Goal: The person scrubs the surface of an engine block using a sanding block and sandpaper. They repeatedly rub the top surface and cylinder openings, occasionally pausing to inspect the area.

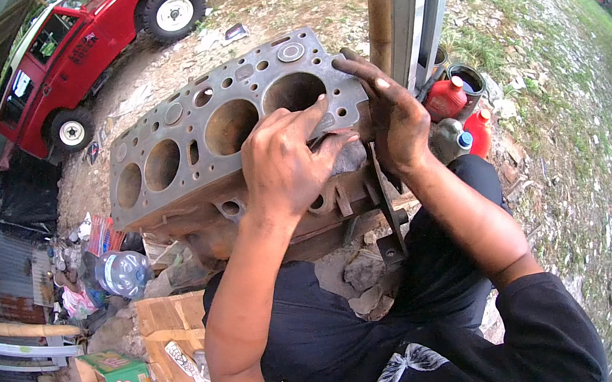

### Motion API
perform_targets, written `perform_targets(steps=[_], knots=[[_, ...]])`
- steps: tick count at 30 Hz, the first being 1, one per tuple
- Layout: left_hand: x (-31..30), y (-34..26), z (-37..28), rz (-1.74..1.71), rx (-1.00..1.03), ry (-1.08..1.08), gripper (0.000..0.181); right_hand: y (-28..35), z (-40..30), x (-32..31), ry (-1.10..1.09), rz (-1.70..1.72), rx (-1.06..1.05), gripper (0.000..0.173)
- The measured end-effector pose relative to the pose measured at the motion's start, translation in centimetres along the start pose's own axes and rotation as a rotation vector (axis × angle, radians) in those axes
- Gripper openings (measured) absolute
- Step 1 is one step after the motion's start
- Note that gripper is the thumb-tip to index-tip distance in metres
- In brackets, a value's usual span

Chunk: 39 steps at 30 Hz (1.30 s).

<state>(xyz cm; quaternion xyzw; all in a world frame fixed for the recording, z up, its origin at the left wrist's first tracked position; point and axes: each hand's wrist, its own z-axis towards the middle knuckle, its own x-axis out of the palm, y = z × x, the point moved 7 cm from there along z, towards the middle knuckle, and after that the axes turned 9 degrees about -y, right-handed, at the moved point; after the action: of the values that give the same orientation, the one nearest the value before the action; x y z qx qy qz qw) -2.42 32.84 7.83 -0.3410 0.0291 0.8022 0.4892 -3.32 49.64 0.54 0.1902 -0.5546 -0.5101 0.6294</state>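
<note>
An engine block (162, 144), grey on its machined top face and rusty brown down the side, lies before me with its cylinder bores facing up. Over the face's near edge, beside the right-end bore (294, 91), bends my left hand (284, 161). Its index finger points across the metal and its thumb lies lower, near the corner. A thin pinkish edge (340, 131) shows by that thumb; whether the hand holds it is unclear. Against the block's right end stands my right hand (398, 112), fingers extended, their tips at the upper right corner. I see nothing held in it.
A metal post (411, 3) and a bamboo pole (377, 2) rise just beyond my right hand. Red bottles (445, 99) and a grey jug (450, 140) stand beside my knee. Leftward lie a clear plastic bottle (123, 273), cardboard (171, 341) and a green box (123, 379). A red vehicle (83, 52) is parked behind.
</note>
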Motion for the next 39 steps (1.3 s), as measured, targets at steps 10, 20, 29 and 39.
perform_targets(steps=[10,20,29,39], knots=[[0.7,0.3,-0.5,0.021,0.035,-0.044,0.056,0.3,0.2,-0.1,-0.024,0.013,-0.008,0.071],[0.4,-0.6,-0.6,0.118,0.055,-0.190,0.060,-0.3,-0.1,0.0,-0.091,-0.027,0.036,0.075],[0.1,0.1,-0.7,0.025,-0.007,-0.128,0.045,-1.0,0.3,-1.4,-0.106,-0.082,-0.024,0.069],[0.3,0.4,-0.5,0.013,0.041,-0.064,0.046,-0.6,0.1,-0.9,-0.069,0.101,0.056,0.073]])
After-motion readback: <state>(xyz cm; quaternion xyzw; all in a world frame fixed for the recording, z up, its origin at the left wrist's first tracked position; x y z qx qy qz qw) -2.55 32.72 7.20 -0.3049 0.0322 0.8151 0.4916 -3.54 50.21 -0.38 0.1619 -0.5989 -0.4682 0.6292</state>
